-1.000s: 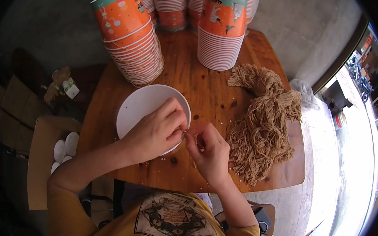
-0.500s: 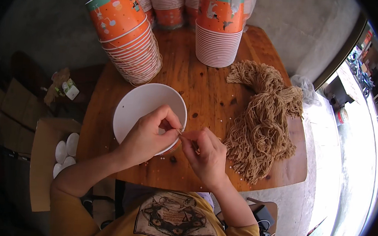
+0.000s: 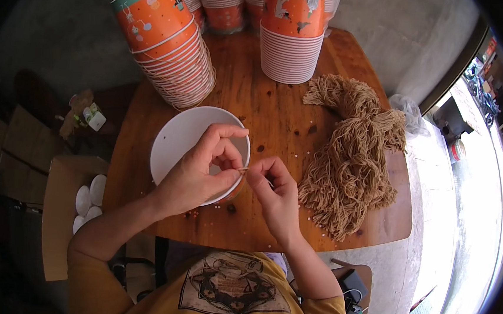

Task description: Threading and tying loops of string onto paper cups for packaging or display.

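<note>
A paper bucket [image 3: 173, 136], white inside with a small hole in its far left wall, stands on the table before me. My left hand [image 3: 207, 162] reaches over its mouth and pinches a short piece of tan cord [image 3: 244, 169] at the right rim, forefinger raised. Just right of the rim, my right hand [image 3: 273, 191] is closed in a pinch, thumb and forefinger at the cord's other side. Something thin and pale shows between its fingers. Further right lies a heap of tan cords [image 3: 352, 159], knotted together near the top.
Behind the bucket leans a stack of orange buckets [image 3: 171, 47] with cords around it; another stack [image 3: 291, 48] stands upright at the back. Wrapped stacks [image 3: 219, 4] line the wall. A cardboard box [image 3: 61, 213] with white cups sits left of the table. Small paper dots litter the wooden tabletop [image 3: 255, 110].
My left forefinger has lifted away from the pinch. My right hand has shifted slightly right and up, opening a small gap between the hands with cord between them.
</note>
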The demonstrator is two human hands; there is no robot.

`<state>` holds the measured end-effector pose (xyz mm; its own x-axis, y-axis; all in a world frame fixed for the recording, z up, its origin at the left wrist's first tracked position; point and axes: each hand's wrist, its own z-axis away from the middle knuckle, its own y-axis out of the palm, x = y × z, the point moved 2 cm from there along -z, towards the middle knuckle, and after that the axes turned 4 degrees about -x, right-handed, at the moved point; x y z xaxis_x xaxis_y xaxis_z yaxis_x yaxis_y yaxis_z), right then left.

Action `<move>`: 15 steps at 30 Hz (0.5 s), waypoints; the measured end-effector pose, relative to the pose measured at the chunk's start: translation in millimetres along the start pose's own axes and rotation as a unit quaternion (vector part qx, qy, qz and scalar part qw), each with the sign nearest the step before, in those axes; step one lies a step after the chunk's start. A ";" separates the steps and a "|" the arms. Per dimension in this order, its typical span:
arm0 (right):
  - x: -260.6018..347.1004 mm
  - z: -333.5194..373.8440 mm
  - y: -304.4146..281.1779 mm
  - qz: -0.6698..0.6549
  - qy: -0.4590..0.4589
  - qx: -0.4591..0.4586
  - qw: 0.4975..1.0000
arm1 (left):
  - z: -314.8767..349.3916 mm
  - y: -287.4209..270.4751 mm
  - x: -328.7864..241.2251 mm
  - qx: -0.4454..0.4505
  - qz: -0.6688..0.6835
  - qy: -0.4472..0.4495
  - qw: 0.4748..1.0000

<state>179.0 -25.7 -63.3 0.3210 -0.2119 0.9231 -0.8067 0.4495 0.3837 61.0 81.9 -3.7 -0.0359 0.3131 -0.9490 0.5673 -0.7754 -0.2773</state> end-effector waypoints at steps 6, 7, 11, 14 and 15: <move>-3.5 -2.8 -5.9 0.003 0.022 -0.012 1.000 | -4.2 -2.7 3.9 0.016 0.027 -0.014 0.999; -4.3 -2.6 -5.8 0.003 0.023 -0.011 1.000 | -3.7 -2.8 4.0 0.013 0.030 -0.028 0.999; 8.4 -0.7 -4.5 0.230 -0.137 -0.072 0.961 | -4.2 -3.9 4.8 0.011 0.059 -0.070 0.996; 13.7 -0.7 -5.3 0.327 -0.261 -0.080 0.905 | -4.1 -2.0 3.5 0.012 0.065 -0.074 0.995; 15.1 -0.1 -5.4 0.350 -0.317 -0.076 0.878 | -4.8 -1.3 3.2 0.013 0.065 -0.073 0.995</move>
<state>188.3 -31.2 -51.5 -0.6070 -0.2556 0.7524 -0.6055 0.7621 -0.2295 64.1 86.5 -5.7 -0.0849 0.1275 -0.9882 0.5533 -0.8188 -0.1532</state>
